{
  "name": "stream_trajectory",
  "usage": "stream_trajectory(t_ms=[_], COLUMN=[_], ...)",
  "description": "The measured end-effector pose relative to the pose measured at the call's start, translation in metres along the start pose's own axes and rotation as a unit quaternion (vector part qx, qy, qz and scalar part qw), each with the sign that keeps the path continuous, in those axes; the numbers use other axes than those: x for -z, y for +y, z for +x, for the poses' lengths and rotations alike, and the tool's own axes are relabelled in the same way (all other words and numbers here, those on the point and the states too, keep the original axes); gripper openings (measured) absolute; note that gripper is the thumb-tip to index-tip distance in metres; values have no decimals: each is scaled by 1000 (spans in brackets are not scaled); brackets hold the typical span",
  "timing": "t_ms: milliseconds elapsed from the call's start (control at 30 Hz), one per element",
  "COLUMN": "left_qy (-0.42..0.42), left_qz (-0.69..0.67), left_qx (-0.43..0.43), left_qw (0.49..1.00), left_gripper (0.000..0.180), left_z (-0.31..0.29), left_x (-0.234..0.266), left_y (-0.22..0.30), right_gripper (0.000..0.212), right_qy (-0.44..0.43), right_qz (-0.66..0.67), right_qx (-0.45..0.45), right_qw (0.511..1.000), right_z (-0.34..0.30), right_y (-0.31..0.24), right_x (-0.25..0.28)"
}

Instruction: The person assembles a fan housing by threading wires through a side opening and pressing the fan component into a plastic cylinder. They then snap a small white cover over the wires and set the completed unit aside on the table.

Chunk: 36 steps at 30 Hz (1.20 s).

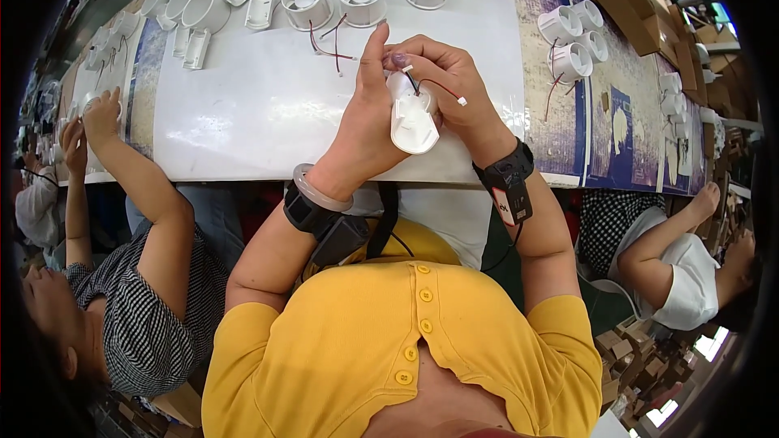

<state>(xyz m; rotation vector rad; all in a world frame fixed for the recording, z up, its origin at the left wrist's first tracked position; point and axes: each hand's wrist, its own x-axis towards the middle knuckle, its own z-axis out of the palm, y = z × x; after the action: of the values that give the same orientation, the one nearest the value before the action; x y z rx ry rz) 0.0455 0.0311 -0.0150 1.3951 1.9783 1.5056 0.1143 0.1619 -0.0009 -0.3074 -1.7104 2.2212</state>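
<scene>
Right now both hands, the left hand [363,126] and right hand [451,81], grasp a white plastic fan cover [411,118], its long side running away from her, wires [434,85] on top.

We have both forearms coming up from the lower edge, bent at the elbows and meeting over the middle. Left hand [365,126] is raised, palm turned inward, index finger straight up, other fingers curled closed around something. Right hand [450,81] sits just beside it, touching, fingers bent down and pinched at the tips, thumb tucked under. Both wrists carry dark strapped bands; left wrist also has a pale bangle. Short yellow sleeves cover our upper arms.
</scene>
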Motion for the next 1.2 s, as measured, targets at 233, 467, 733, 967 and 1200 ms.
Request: stream_trajectory(t_ms=[233,467,733,967,1200], left_qy=[1,-26,-34,-3,-6], left_qz=[2,-92,-82,-16,-77], left_qx=[-12,58,77,60,118], left_qw=[1000,994,993,998,990], left_gripper=[111,110,91,77,75], left_z=[3,6,11,5,6], left_x=[2,7,10,7,15], left_y=[1,8,16,16,19], right_gripper=[18,17,16,21,16], right_qy=[-15,-36,-79,-94,-95], right_qz=[29,-57,-38,18,-76], right_qx=[-15,74,117,89,133], right_qw=[999,995,989,991,984], right_z=[2,1,-2,-1,-4], right_y=[-3,-8,-5,-5,-19], right_x=[0,4,5,9,8])
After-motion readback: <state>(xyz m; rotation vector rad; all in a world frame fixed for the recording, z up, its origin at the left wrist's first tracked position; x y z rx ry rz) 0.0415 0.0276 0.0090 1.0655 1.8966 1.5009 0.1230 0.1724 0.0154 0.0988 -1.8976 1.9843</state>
